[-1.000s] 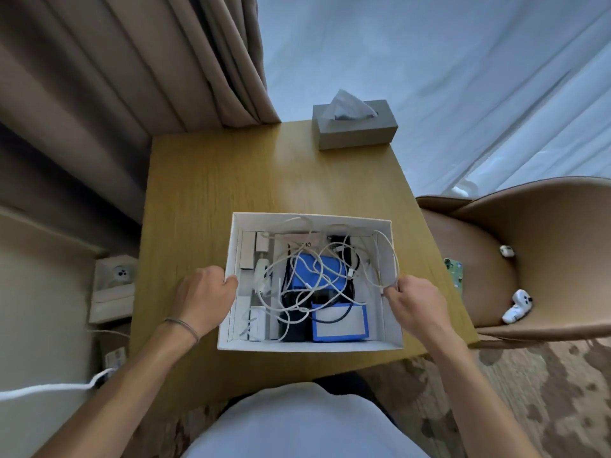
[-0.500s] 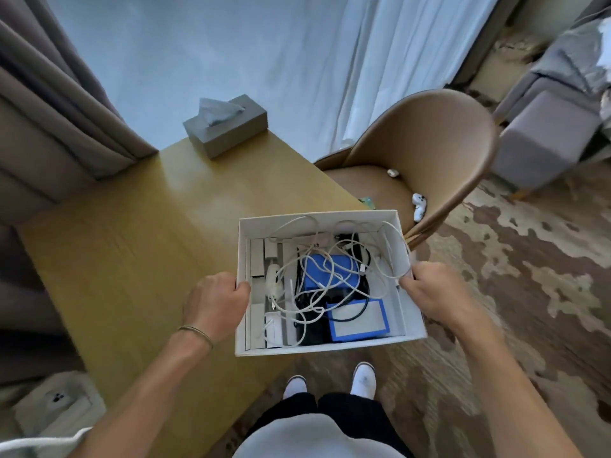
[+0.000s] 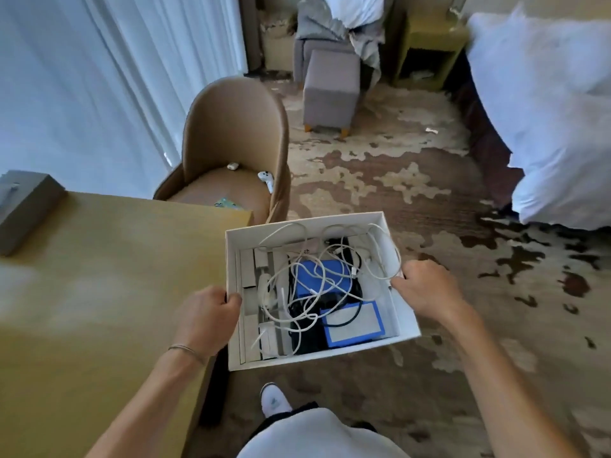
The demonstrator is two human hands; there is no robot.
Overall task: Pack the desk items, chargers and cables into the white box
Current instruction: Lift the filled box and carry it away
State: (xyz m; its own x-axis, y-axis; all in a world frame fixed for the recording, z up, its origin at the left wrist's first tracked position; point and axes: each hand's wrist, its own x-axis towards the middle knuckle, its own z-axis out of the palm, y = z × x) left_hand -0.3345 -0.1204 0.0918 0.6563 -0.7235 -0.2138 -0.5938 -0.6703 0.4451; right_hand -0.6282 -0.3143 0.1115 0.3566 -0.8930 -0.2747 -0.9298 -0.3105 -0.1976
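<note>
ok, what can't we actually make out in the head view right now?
- Bottom of the white box: hidden under tangled white cables and blue items.
- Left hand and right hand fingers: wrapped behind the box walls.
- Grey box on the desk: cut off by the left edge.
- Small white items on the chair: too small to identify.

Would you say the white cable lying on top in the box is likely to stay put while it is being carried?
Probably not entirely. The white cable looks thin and floppy, piled in loose loops, and one loop arcs near the white box rim, so it may shift or spill.
</note>
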